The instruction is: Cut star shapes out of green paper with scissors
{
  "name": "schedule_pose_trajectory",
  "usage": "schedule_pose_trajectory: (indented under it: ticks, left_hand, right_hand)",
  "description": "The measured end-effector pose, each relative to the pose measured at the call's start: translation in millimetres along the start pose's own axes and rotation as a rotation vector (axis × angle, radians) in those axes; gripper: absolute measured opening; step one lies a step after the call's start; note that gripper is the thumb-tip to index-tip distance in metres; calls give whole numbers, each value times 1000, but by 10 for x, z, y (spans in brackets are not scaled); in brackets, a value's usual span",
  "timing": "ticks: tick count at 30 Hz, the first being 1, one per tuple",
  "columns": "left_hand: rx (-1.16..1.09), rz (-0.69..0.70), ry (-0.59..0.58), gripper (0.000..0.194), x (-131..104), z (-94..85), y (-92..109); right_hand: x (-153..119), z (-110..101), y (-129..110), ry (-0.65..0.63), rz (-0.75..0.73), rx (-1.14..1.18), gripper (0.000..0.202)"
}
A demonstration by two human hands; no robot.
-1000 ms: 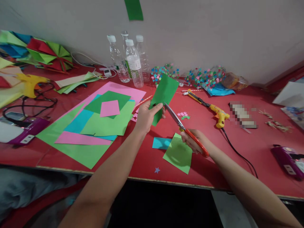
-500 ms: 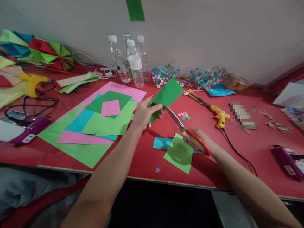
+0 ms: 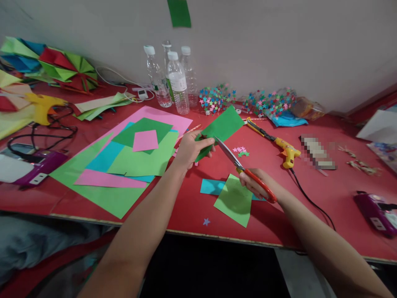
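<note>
A dark green sheet of paper (image 3: 228, 123) is pinched in my left hand (image 3: 192, 148), held above the red table. My right hand (image 3: 256, 182) grips a pair of scissors (image 3: 231, 156) by its orange-red handles. The blade tips meet the green paper close to my left thumb; how far they reach into it I cannot tell. Beneath the right hand lie a light green piece of paper (image 3: 235, 203) and a blue strip (image 3: 211, 186) partly under it. Small pink and green stars (image 3: 241, 151) rest just beyond the scissors.
Overlapping coloured sheets (image 3: 105, 198) cover the table's left side. Several plastic bottles (image 3: 178, 85) stand by the wall, beside bags of coloured stars (image 3: 269, 101). Yellow glue guns lie at right (image 3: 288, 153) and left (image 3: 43, 106), with cords. A purple power strip (image 3: 376, 213) sits far right.
The green paper has tilted slightly, its far end lower and further right. My hands and the scissors keep almost the same place; the whole view has shifted a little.
</note>
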State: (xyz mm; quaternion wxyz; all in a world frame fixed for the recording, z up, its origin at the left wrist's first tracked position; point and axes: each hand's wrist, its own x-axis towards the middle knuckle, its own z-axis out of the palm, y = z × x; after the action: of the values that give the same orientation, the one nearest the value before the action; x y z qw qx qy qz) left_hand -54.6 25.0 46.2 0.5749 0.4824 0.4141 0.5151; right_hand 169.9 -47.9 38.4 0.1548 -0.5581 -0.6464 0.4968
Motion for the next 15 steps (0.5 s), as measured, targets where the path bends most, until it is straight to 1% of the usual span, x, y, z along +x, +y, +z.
schedule_pose_trajectory:
  ticks: [6, 10, 13, 15]
  left_hand:
    - [-14, 13, 1, 16, 7, -4, -7]
    - [-38, 5, 2, 16, 16, -5, -19]
    - [-80, -13, 4, 17, 14, 22, -40]
    - [-106, 1, 15, 19, 9, 55, -64]
  right_hand:
    - [16, 14, 25, 35, -37, 17, 57]
    - [23, 21, 35, 26, -40, 36, 56]
    - [37, 32, 37, 25, -38, 70, 55]
    - [49, 35, 39, 13, -44, 117, 55]
